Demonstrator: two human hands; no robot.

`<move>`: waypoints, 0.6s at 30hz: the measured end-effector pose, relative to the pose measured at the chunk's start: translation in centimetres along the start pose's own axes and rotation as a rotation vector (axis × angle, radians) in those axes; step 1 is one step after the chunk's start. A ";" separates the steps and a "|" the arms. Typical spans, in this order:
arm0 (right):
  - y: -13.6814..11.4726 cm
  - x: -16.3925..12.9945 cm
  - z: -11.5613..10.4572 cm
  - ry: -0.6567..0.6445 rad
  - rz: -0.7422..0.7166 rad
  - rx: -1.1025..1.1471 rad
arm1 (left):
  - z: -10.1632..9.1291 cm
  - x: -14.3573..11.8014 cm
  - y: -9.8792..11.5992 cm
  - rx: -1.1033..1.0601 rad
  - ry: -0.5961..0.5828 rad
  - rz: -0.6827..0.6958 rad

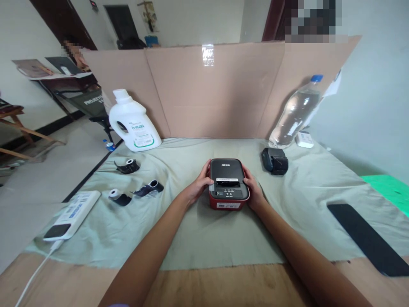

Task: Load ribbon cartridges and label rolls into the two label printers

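Note:
A small label printer (228, 179) with a dark grey top and red base sits on the pale green cloth (198, 230) in the middle of the table. My left hand (200, 185) grips its left side, thumb on the top edge. My right hand (254, 189) grips its right side. Three black label rolls lie to the left: roll one (128, 166), roll two (119, 197) and roll three (150, 188). A second, smaller black printer (275, 160) stands to the right behind my right hand.
A cardboard screen (220, 89) walls off the back. A white detergent jug (132, 121) stands back left, a clear water bottle (295, 113) back right. A white power bank (73, 214) with cable lies far left, a black flat slab (367, 238) at right.

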State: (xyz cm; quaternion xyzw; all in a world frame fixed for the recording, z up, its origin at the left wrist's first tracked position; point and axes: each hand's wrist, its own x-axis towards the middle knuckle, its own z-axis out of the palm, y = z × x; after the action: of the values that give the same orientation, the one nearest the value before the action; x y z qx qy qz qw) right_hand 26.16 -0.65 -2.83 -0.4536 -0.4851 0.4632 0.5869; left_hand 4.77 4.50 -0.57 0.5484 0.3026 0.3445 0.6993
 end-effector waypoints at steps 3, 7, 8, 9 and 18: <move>0.4 -0.1 0.0 0.011 -0.022 0.010 | 0.0 0.0 -0.1 -0.001 0.007 0.007; 0.5 -0.1 0.0 0.004 -0.034 -0.028 | 0.0 -0.1 0.0 -0.028 -0.001 -0.014; 0.5 -0.1 0.0 0.005 -0.036 -0.044 | 0.0 -0.1 0.1 -0.035 -0.002 -0.018; 0.5 -0.2 -0.1 0.007 -0.040 -0.060 | 0.0 -0.1 0.2 -0.040 -0.001 -0.017; 0.6 0.1 0.0 0.028 -0.061 0.017 | -0.1 -0.3 1.5 0.044 0.016 -0.039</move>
State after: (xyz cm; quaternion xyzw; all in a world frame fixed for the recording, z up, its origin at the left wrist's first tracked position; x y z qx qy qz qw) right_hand 26.08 -0.43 -3.43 -0.4402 -0.4866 0.4429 0.6110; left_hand 4.22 4.54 0.89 0.5549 0.3263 0.3282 0.6913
